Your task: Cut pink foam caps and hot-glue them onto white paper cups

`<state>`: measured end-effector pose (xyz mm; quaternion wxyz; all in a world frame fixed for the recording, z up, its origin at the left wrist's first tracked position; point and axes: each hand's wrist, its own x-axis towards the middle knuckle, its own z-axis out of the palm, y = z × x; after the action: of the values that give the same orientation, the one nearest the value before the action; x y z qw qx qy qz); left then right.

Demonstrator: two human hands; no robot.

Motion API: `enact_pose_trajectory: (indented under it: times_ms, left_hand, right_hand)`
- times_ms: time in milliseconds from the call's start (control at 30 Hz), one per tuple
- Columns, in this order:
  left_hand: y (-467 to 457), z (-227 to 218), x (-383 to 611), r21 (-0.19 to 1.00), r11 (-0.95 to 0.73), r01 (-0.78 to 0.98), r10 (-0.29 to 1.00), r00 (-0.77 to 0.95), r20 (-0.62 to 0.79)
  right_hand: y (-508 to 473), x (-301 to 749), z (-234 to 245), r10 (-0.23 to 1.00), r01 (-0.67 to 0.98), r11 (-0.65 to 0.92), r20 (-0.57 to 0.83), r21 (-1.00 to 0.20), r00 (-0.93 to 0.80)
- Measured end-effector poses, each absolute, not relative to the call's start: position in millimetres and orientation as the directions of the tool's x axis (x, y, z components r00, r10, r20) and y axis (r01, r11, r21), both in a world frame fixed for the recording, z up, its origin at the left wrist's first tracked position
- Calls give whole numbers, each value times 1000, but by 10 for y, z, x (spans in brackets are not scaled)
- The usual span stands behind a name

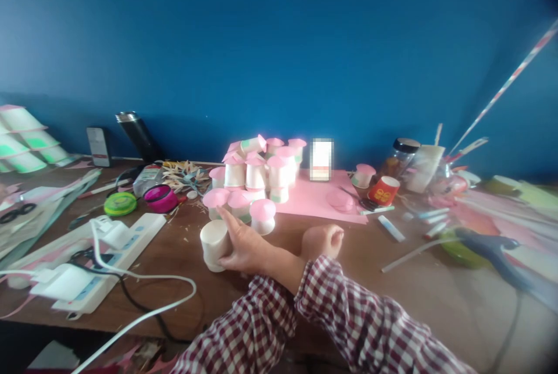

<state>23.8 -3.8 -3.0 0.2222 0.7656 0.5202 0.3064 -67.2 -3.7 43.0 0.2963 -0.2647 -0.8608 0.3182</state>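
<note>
My arms are crossed over the brown table (418,287). My right hand (246,246) reaches leftward and grips a plain white paper cup (213,243) standing on the table, with one finger pointing up toward the pile. My left hand (323,240) passes under the right forearm and rests on the table as a closed fist; I cannot see whether anything is inside it. Just behind the cup stands a pile of white cups with pink paper lids (255,179), several of them stacked.
A white power strip (108,257) with plugs and cables lies at the left. Tape rolls (120,203), a dark flask (138,135), a pink sheet (314,199), a red cup (383,191), a jar (401,156), glue sticks and a glue gun (492,252) crowd the table.
</note>
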Motion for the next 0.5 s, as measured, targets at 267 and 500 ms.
enact_pose_trajectory:
  times_ms: [267,500]
  left_hand:
    - [-38,25,181,648,-416,638,907,346,242]
    - [-43,64,181,649,-398,648,914,345,216]
  right_hand:
    - [-243,-559,652,636,195,663,405,-723,-657]
    - [-207,-508,642,623,304,706,357,-639,-696]
